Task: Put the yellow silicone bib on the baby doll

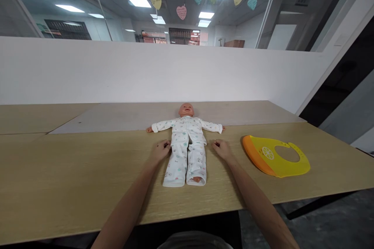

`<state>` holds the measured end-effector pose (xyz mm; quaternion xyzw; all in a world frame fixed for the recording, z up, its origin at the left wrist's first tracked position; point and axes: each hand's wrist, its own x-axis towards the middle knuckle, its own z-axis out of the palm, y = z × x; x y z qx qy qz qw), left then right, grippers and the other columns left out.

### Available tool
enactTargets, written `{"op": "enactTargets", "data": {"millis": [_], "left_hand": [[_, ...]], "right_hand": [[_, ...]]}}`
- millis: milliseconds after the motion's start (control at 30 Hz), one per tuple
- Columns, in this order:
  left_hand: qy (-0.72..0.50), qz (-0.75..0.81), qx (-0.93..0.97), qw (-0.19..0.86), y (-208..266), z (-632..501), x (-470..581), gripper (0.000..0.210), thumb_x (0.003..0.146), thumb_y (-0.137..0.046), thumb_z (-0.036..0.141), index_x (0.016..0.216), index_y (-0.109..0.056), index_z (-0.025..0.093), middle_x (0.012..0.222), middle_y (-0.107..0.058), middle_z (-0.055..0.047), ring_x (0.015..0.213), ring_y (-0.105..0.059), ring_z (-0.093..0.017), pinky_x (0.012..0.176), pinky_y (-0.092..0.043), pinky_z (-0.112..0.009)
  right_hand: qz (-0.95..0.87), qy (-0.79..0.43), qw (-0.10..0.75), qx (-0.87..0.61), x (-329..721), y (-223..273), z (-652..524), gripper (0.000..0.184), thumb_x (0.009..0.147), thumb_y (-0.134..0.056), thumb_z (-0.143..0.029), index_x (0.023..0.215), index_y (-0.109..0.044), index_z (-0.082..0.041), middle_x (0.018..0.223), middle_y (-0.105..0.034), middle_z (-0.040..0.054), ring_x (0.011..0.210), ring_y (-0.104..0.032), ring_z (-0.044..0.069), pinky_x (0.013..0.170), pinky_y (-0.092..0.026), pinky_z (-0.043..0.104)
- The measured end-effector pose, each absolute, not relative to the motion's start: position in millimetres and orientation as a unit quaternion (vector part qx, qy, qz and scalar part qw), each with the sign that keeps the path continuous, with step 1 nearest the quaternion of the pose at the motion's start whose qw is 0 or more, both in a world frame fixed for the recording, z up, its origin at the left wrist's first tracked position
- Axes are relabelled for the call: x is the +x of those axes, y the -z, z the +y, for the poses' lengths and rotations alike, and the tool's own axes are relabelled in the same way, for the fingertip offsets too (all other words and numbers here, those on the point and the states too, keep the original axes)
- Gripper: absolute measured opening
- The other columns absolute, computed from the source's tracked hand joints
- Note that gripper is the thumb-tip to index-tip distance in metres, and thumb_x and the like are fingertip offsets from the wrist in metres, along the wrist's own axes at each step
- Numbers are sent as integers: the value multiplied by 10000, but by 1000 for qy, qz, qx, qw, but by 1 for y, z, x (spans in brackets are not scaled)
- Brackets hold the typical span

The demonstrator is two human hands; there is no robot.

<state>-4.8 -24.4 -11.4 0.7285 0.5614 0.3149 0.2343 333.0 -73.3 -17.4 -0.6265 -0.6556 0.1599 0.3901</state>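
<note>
A baby doll (187,109) lies on its back on the table, arms stretched out to both sides. It wears a white patterned long-sleeved top (187,125) and matching trousers (176,163); a foot shows inside one trouser cuff. My left hand (162,149) rests on the table, loosely curled, close beside the doll's hip; whether it touches the cloth I cannot tell. On the other side, my right hand (221,149) lies curled on the tabletop, a little apart from the doll. Nothing shows in either hand. Right of my right hand lies a yellow bib (274,155) with an orange pocket.
The wooden table (73,179) spans the view, with a grey strip (125,116) along its back. Behind it stands a white low wall (146,72) topped by glass, with heart-shaped notes (181,12) on it. The table's front edge is near my forearms.
</note>
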Motion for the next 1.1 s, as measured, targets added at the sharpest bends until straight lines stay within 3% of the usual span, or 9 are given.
{"op": "enactTargets", "data": {"millis": [233,433,567,633,800,1100], "left_hand": [[-324,546,734,241,4,-32,-1,149,698,-490,223,846,-508,224,767,-550,14,722,-528,-168,676,-400,-270],[-227,585,763,154,-5,-34,-8,135,768,-546,330,853,-518,230,780,-613,9,725,-568,-177,654,-366,-276],[-140,612,773,94,-5,-33,-11,290,847,-512,499,790,-591,226,820,-702,-42,797,-639,-226,672,-374,-297],[-109,615,779,62,-4,-32,-10,368,894,-449,523,825,-645,219,874,-735,-78,857,-666,-257,696,-387,-312],[-94,621,777,39,-2,-32,-3,401,949,-366,392,1065,-705,210,1114,-741,-130,1029,-672,-297,783,-417,-342],[-153,610,771,99,-7,-33,-8,362,905,-429,433,880,-716,214,970,-756,-103,930,-671,-273,697,-372,-301]], "right_hand": [[-667,-156,369,-628,335,16,-75,222,802,-481,-344,677,-558,-178,679,-622,20,642,-522,140,621,-341,237],[-703,-28,186,-686,314,3,-87,348,894,-515,-495,869,-664,-180,851,-714,70,764,-624,180,650,-345,252],[-697,11,102,-710,292,-3,-86,394,971,-418,-473,1045,-669,-179,1029,-724,117,914,-674,224,720,-399,277],[-685,15,90,-722,287,-4,-84,417,1006,-350,-430,1099,-658,-165,1063,-719,138,945,-682,237,743,-419,293],[-689,12,92,-718,287,-2,-83,431,1032,-273,-318,1106,-652,-126,1078,-711,160,977,-680,239,763,-428,298],[-693,4,92,-715,291,-7,-87,424,1037,-265,-305,1119,-650,-146,1084,-713,138,967,-670,208,759,-412,278]]}}
